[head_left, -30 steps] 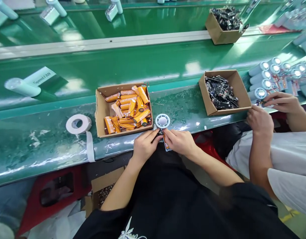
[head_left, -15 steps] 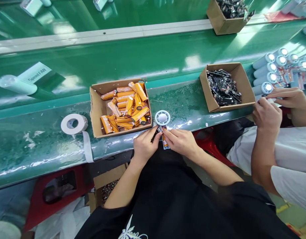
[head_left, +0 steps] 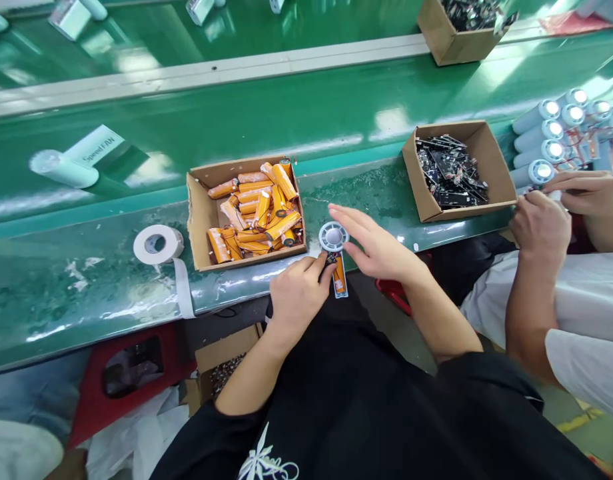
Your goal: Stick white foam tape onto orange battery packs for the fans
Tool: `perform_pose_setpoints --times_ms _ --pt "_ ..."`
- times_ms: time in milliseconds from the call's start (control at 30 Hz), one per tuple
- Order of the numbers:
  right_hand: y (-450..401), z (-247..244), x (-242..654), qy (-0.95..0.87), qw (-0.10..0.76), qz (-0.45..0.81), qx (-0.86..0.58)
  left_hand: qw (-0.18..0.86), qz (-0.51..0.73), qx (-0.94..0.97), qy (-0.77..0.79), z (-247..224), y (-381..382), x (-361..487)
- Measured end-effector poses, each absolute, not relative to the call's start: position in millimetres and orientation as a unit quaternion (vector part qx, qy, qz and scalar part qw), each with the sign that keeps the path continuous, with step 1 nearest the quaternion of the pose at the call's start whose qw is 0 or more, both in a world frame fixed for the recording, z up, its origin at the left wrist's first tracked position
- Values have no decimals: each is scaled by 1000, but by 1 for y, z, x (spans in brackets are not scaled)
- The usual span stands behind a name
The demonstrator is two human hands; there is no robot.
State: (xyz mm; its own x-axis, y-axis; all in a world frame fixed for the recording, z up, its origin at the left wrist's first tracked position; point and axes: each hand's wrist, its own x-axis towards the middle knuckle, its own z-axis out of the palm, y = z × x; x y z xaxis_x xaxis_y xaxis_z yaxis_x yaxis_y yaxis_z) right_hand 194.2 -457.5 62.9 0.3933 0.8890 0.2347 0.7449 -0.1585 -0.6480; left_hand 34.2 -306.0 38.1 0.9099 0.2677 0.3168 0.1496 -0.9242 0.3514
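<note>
A light-blue handheld fan (head_left: 333, 237), its casing open, lies at the bench edge with its round grille up. Its handle shell points toward me and holds an orange-wrapped battery (head_left: 340, 275). My left hand (head_left: 301, 290) is closed, thumb and forefinger pinching a small dark circuit board (head_left: 331, 259) just below the grille. The fingers cover part of that board. My right hand (head_left: 381, 248) is open, fingers stretched out beside the grille's right side, with the thumb close to the rim. Whether the thumb touches it, I cannot tell.
A cardboard box of orange batteries (head_left: 197, 220) stands left, a box of circuit boards (head_left: 499, 167) right. A tape roll (head_left: 157, 245) lies further left. Light-blue fans (head_left: 531, 143) are stacked beside a co-worker's hands (head_left: 541, 223). Behind runs a green belt (head_left: 286, 113).
My right hand has let go near the circuit board, moved up beside the grille and spread its fingers. My left hand keeps its pinch, now close under the grille. The view has shifted slightly.
</note>
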Motion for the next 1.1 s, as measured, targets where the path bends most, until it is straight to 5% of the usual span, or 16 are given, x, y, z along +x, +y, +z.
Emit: perform_pose_setpoints --times_ms 200,433,1000,1100 --pt "-464 22 200 -446 460 103 -761 118 124 974 148 57 -309 45" --pt "-475 19 188 -423 470 79 -771 125 117 975 139 56 -305 49" --pt "-478 5 162 -359 481 0 -800 271 195 935 115 13 -303 45" --pt "-499 -8 129 -274 538 43 -796 322 216 915 107 9 -323 50"
